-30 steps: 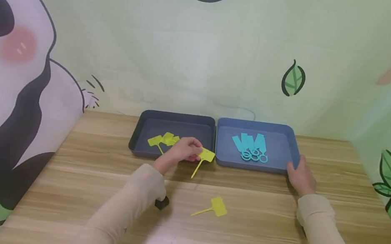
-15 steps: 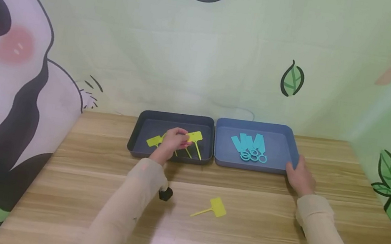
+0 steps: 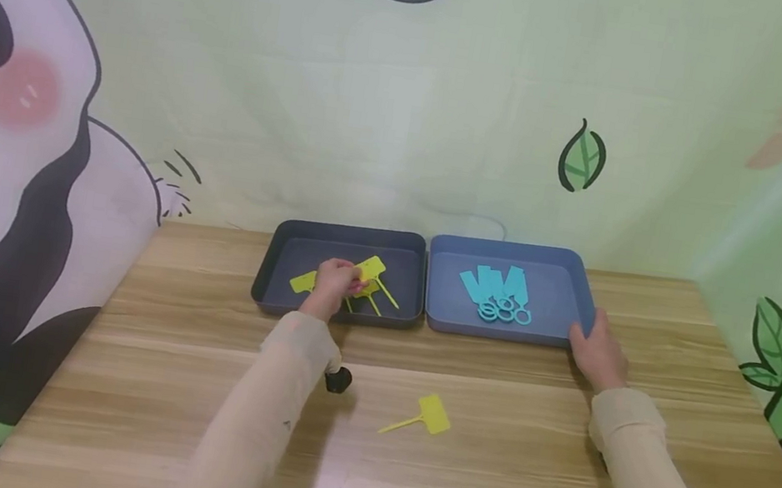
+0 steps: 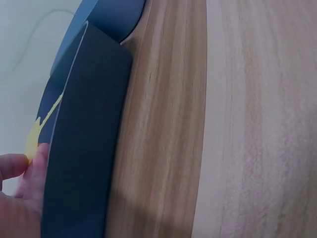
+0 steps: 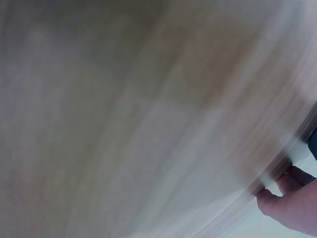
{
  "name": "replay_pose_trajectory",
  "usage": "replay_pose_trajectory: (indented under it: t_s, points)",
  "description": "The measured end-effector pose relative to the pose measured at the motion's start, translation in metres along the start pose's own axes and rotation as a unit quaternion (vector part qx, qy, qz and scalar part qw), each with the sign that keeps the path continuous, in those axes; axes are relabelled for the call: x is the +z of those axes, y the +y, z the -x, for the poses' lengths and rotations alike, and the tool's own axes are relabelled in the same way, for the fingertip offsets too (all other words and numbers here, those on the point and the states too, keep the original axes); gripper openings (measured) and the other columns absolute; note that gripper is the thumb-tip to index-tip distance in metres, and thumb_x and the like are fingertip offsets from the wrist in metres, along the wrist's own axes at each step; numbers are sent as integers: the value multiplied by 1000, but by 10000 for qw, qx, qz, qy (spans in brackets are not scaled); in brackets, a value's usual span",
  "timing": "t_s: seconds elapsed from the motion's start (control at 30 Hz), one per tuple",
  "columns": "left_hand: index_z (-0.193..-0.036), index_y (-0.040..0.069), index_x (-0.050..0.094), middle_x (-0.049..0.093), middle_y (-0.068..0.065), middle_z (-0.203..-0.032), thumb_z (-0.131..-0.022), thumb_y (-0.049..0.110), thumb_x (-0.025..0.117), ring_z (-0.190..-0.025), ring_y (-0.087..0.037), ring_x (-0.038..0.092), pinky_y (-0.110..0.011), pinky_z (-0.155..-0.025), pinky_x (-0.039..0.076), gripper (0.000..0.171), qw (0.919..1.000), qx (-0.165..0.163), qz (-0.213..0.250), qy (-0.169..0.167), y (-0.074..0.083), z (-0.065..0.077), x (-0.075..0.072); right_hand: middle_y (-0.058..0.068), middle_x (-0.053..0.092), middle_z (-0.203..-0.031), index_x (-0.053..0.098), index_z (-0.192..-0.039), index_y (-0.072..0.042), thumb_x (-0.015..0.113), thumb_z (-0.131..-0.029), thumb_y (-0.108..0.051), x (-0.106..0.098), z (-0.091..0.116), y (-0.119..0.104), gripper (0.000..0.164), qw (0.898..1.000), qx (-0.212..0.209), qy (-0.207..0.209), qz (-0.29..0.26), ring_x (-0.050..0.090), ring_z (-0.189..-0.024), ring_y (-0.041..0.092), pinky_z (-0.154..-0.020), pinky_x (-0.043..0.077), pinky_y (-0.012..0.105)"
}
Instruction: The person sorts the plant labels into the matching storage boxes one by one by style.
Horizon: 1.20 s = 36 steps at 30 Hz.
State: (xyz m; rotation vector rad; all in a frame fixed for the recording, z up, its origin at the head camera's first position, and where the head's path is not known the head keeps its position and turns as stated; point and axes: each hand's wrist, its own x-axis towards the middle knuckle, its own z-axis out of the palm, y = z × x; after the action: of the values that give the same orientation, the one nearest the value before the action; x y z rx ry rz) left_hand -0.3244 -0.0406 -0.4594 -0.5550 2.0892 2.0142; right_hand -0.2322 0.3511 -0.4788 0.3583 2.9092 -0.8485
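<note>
My left hand (image 3: pixel 333 286) is over the dark tray (image 3: pixel 295 251), thumb and fingers pinching a yellow T-shaped plant label (image 3: pixel 373 268) by its flat plate. The label's stem points down and to the right. More yellow labels (image 3: pixel 302 282) lie in that tray, partly hidden by the hand. In the left wrist view the tray's front wall (image 4: pixel 84 144) stands beside the fingers. My right hand (image 3: pixel 600 355) grips the front right corner of the blue tray (image 3: pixel 564 304), thumb at the front wall. Inside it lie several teal tags with ring ends (image 3: pixel 497 287).
Another yellow plant label (image 3: pixel 434 416) lies on the wooden table (image 3: pixel 492 478), in front of the trays. Both trays stand side by side near the printed backdrop (image 3: pixel 411 112). A small black object (image 3: pixel 339 380) sits under the left wrist. The right wrist view is mostly blurred.
The left hand has moved left, bringing the plant label from the dark tray's front right corner to over the labels inside it. The right hand stays at the blue tray.
</note>
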Motion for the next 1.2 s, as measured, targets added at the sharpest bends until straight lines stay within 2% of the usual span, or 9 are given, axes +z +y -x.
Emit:
replay_pose_trajectory:
  t_s: [0.07,0.3,0.37,0.47,0.6,0.77,0.9,1.1,1.2]
  points:
    - [-110,-10,48,62,-17,-88,-83,-4,45,-62,-12,62,-22,-58,52,28,9999,-59,83,-25,-7,-8,-1,33,16,-139,-2,-139,5,18,-92,-42,0,0,0,69,10000,0,-7,-35,24,-123,51,-95,25,60]
    - [-102,-9,55,65,-17,-78,-78,0,53,-65,-23,65,-32,-59,54,26,10000,-54,-28,1,-68,-111,-3,32,17,-139,-2,-139,4,18,-92,-42,1,-1,0,69,10000,61,-24,-26,26,-121,52,-93,27,61]
    - [-99,-6,59,66,-17,-80,-76,1,58,-67,-23,65,-33,-62,53,24,9993,-127,-347,39,-62,-102,-3,33,17,-139,-2,-139,3,18,-92,-42,1,-1,-1,69,10000,82,-17,-11,27,-120,52,-93,27,61]
    - [-89,-3,63,67,-14,-75,-72,4,64,-64,-22,64,-32,-59,51,19,9934,-151,-1111,245,-42,-63,-2,32,17,-139,-2,-140,3,18,-92,-41,1,-1,0,68,10000,95,-9,-6,26,-121,52,-93,27,61]
    - [-92,0,66,67,-7,-69,-74,7,63,-61,-16,63,-26,-57,49,20,9712,-160,-2315,531,-9,-4,-1,32,17,-140,-3,-140,3,18,-92,-42,1,-1,1,69,9999,99,-20,-2,26,-121,51,-93,27,61]
    - [-94,0,67,62,-1,-56,-73,9,63,-54,-13,61,-21,-53,44,24,9503,107,-3054,587,-2,13,-4,33,17,-139,-4,-139,3,18,-92,-42,2,-2,1,69,9999,95,-46,24,27,-120,52,-92,27,61]
    - [-89,2,68,63,0,-58,-77,16,62,-53,-10,59,-20,-52,42,19,9464,176,-3188,482,-4,10,-6,33,17,-139,-3,-139,3,18,-92,-42,2,-2,0,69,9999,91,-39,21,26,-121,52,-92,27,62]
    - [-110,-2,58,66,-12,-96,-90,24,49,-73,-13,63,-25,-67,50,34,9837,-22,-1752,-411,-5,-1,-13,33,16,-140,-3,-139,4,18,-92,-41,2,-1,0,69,10000,56,-5,-3,24,-122,51,-94,26,61]
    - [-119,-2,51,59,-17,-113,-93,25,42,-92,-19,62,-30,-82,48,39,9907,-213,-974,-922,-2,-1,-16,33,16,-140,-3,-139,4,18,-92,-41,2,-1,0,69,10000,40,18,-16,24,-123,51,-95,25,61]
